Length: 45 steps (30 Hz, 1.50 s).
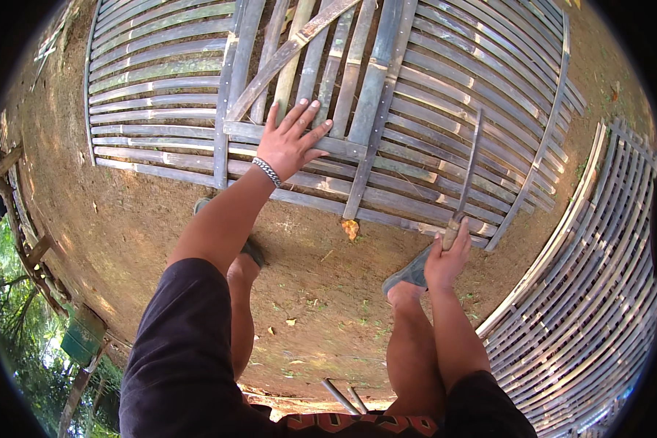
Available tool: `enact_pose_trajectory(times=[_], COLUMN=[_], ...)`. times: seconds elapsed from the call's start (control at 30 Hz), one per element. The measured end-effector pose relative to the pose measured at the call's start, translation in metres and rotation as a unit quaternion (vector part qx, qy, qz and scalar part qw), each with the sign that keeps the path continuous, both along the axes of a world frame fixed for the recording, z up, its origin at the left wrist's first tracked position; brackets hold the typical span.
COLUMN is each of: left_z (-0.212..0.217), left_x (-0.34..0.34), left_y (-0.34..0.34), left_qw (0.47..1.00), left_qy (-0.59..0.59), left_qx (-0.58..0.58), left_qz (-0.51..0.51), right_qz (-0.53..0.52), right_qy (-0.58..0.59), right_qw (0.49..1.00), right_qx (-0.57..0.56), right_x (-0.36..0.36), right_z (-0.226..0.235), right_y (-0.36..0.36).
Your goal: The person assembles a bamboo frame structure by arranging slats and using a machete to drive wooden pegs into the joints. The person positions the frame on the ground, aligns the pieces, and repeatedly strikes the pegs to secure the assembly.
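Observation:
A slatted bamboo panel lies on the ground in front of me, with a gate-like middle section of upright slats and one diagonal brace. My left hand rests on the short crosspiece at the base of that section, fingers spread and pointing away, holding nothing. To the right, my right hand is wrapped round the wooden handle of a long, thin-bladed machete. Its blade points away from me, over the panel's right-hand slats.
A second bamboo slat panel lies at the right. Bare brown soil carries a dry leaf by the panel's near edge. Short tubes lie behind my feet. A wooden rail and a green box stand at the left.

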State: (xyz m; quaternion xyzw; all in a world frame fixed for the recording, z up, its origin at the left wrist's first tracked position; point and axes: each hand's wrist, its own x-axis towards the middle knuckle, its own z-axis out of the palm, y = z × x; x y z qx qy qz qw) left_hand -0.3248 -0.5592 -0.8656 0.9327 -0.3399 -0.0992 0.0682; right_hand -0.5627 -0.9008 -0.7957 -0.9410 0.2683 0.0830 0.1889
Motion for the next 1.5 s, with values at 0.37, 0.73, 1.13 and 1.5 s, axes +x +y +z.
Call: enact_pose_trajectory(times=[0.37,0.73,1.13,1.5], left_z=[0.051,0.128,0.029,0.008], left_x=[-0.013,-0.071,-0.030,-0.052], left_y=[0.010,0.263,0.267,0.280], left_qw=[0.989,0.926,0.960,0.978], left_qy=[0.146,0.280,0.136,0.139], left_qx=[0.010,-0.097,-0.180,-0.085], left_qz=[0.018,0.233,0.168,0.130], right_qz=[-0.087,0.351,0.388,0.363], right_qy=[0.122,0.070,-0.101,-0.073], right_qw=[0.982,0.932,0.915,0.929], right_qx=[-0.111,-0.054,-0.030,0.019], right_x=[0.048,0.156,0.201,0.190], right_z=[-0.045,0.019,-0.056,-0.088], right_y=[0.037,0.169,0.187,0.188])
